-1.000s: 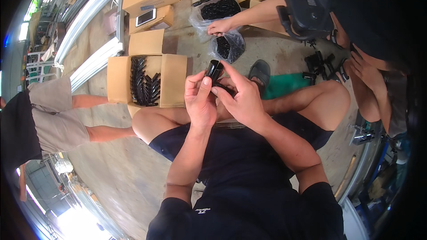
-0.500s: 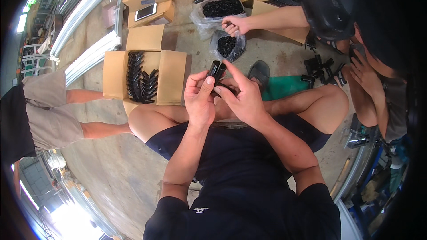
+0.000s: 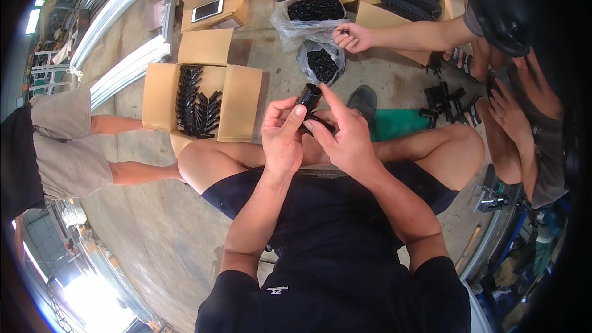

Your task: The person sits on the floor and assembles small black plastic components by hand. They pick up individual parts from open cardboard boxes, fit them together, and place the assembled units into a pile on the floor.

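Looking across the concrete floor (image 3: 157, 228), we take the open carton (image 3: 242, 103) as our landmark; its near edge sits just beyond the wearer's left knee, and rows of black fittings (image 3: 196, 102) fill part of it. To its right and farther out, we see a large clear bag (image 3: 285, 29) and a smaller clear bag (image 3: 337, 65), both holding small black parts. A co-worker's hand (image 3: 353, 37) hangs to the right of the carton too, near these bags, its fingers curled.

Right of the carton, we find the wearer's left hand (image 3: 282, 139), the nearer of the two, pinching a black tube (image 3: 309, 96) between thumb and fingers. On the tube's far side from the carton, the right hand (image 3: 348, 135) has its index finger reaching the rim and its thumb pressed over the lower black portion. The tube lies roughly level with the carton, its long axis tilted, the open mouth facing outward from the wearer and leaning slightly away from the carton.

We cannot tell whether that lower portion is a branch or a separate piece, since fingers cover the join. What the co-worker's fingers hold, if anything, is too small to make out.
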{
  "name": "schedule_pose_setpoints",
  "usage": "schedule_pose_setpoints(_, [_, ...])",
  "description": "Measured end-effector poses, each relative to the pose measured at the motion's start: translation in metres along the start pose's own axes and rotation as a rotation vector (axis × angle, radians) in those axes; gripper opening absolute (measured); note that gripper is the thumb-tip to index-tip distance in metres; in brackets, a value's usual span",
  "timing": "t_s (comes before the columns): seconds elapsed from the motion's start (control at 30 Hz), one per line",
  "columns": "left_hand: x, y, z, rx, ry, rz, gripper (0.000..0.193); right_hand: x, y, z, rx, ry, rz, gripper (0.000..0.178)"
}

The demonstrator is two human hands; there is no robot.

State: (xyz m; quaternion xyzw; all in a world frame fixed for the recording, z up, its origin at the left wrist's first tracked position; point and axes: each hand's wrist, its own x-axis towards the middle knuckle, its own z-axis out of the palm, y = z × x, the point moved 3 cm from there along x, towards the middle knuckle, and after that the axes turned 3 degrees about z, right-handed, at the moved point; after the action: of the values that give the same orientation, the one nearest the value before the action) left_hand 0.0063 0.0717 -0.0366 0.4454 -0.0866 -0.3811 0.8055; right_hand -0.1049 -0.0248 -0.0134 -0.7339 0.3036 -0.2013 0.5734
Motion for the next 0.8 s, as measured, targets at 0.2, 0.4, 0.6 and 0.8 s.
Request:
schedule_pose_setpoints(0.2, [0.005,0.007,-0.002,-0.032,0.018,-0.055,0.014,0.003,0.007,0.011,-0.002,-0.016,-0.027,0.076])
schedule_pose_setpoints(0.4, [0.011,0.008,-0.017,-0.028,0.099,-0.073,0.011,0.004,-0.008,0.01,0.094,-0.149,0.067,0.085])
schedule_pose_setpoints(0.6, [0.012,0.004,-0.019,0.093,0.077,-0.081,0.014,0.005,-0.003,0.015,-0.056,-0.136,0.087,0.082])
schedule_pose_setpoints(0.8, [0.014,0.008,-0.033,0.147,0.034,-0.053,0.011,0.009,-0.008,0.011,0.026,-0.284,0.203,0.076])
